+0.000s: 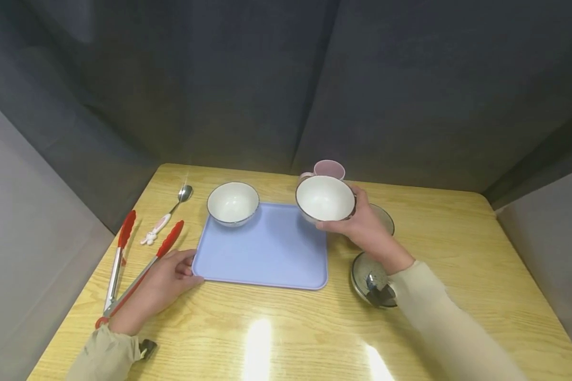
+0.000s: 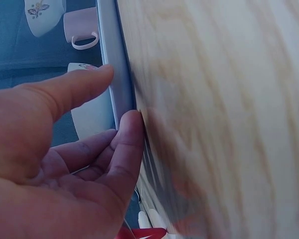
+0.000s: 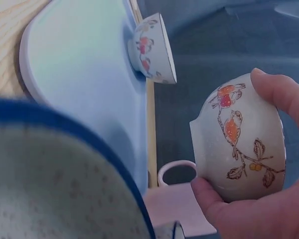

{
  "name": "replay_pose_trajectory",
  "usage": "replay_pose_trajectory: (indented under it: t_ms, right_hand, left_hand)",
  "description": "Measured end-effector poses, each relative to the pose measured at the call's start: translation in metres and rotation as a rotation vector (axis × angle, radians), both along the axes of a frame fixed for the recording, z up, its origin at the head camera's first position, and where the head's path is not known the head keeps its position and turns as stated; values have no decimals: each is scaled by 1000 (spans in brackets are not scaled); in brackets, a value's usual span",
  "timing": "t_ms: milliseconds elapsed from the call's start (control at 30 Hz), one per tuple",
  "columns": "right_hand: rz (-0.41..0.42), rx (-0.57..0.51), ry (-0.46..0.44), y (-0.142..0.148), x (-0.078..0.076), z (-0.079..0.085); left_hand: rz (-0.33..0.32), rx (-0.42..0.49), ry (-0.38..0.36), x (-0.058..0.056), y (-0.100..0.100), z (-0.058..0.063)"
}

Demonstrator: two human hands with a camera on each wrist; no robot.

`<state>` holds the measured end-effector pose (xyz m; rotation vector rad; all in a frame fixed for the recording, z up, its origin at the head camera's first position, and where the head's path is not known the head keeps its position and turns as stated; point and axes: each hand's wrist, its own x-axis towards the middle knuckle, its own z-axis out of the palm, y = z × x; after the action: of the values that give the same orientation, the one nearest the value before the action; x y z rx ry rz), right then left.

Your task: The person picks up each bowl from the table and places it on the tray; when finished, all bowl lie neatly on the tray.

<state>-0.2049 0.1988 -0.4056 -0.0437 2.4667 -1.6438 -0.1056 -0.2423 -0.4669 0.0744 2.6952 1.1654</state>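
My right hand (image 1: 362,225) grips a white bowl (image 1: 325,198) by its side, thumb at the front and fingers around the far side. The bowl is held above the tray's back right corner; birds and a branch decorate its outside in the right wrist view. My left hand (image 1: 169,278) holds the front left corner of the light blue tray (image 1: 262,259), its thumb (image 2: 92,82) at the rim and curled fingers against the edge. A second white bowl (image 1: 233,203) stands at the tray's back left corner. Behind the held bowl is a pink mug (image 1: 329,169).
Red-tipped tongs (image 1: 114,278) lie spread beside and partly under my left forearm. A spoon (image 1: 162,222) with a white rabbit handle lies behind them. Two speckled bowls (image 1: 369,272) stand right of the tray, partly hidden by my right arm. A dark curtain (image 1: 248,90) backs the table.
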Motion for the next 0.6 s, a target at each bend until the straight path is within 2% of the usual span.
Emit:
replay_pose_trajectory:
  t_ms: [400, 600]
  right_hand:
    - [13, -26, 7, -26, -10, -17]
    - [50, -151, 34, -38, -15, -21]
  left_hand:
    - [0, -1, 12, 0, 0, 0]
    - [0, -2, 17, 0, 1, 1]
